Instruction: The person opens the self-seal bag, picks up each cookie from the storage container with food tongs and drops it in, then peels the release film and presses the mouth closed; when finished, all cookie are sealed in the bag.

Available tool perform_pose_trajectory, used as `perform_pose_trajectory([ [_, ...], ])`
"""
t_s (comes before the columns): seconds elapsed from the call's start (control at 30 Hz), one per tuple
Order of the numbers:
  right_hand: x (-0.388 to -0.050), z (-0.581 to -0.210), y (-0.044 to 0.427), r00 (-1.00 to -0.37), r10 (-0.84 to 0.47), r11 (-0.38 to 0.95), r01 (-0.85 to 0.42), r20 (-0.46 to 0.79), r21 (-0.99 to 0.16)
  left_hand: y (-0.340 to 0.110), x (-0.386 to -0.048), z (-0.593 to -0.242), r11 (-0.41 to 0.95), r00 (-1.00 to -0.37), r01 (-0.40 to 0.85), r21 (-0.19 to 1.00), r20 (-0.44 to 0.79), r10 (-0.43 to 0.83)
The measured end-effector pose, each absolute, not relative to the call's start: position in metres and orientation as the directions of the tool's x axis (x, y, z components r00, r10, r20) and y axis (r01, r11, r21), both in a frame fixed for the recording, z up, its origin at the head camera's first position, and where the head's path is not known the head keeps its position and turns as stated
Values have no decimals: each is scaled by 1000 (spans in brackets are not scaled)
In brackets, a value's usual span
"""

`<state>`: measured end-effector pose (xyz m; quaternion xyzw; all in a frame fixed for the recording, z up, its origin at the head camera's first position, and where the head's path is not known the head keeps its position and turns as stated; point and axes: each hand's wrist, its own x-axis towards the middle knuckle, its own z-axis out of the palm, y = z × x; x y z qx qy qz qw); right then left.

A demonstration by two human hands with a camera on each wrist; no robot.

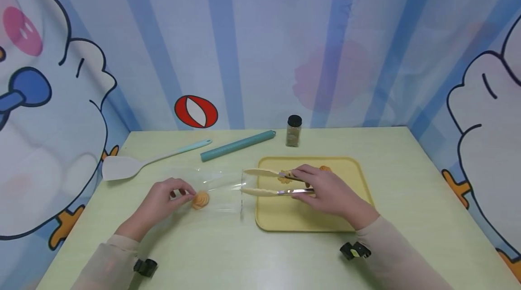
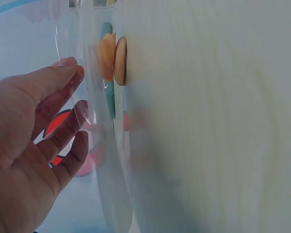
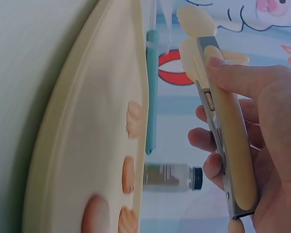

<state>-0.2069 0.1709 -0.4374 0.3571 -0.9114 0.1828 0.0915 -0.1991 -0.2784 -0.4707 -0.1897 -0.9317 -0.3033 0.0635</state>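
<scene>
My left hand (image 1: 164, 202) pinches the closed end of a clear plastic bag (image 1: 225, 197) between thumb and forefinger, the other fingers loosely bent. A round swirled cookie (image 1: 200, 200) lies in the bag beside those fingertips. In the left wrist view two cookie shapes (image 2: 120, 60) show through the film; whether one is a reflection I cannot tell. My right hand (image 1: 323, 190) grips a pair of tongs (image 3: 228, 121) with cream tips. Nothing is between the spread tips, which point left at the bag's mouth, above the edge of the yellow tray (image 1: 281, 222).
Several cookies (image 3: 128, 174) lie on the tray, partly hidden by the right hand and tongs in the head view. Behind are a teal rolling pin (image 1: 238, 145) and a black-capped seasoning jar (image 1: 293, 131). A white spatula (image 1: 122, 168) lies at the left.
</scene>
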Motion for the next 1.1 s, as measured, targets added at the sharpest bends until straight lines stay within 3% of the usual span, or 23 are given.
perform_pose_trajectory([
  [0.63,-188,-433,263,-825,-463,737,-562,325,-375,-278,-201,-470,756,-923,385,530,219,316],
  [1.1,-169,-425,322,-892,-412,818,-453,189,-355,-276,-199,-467,755,-933,358,549,192,303],
])
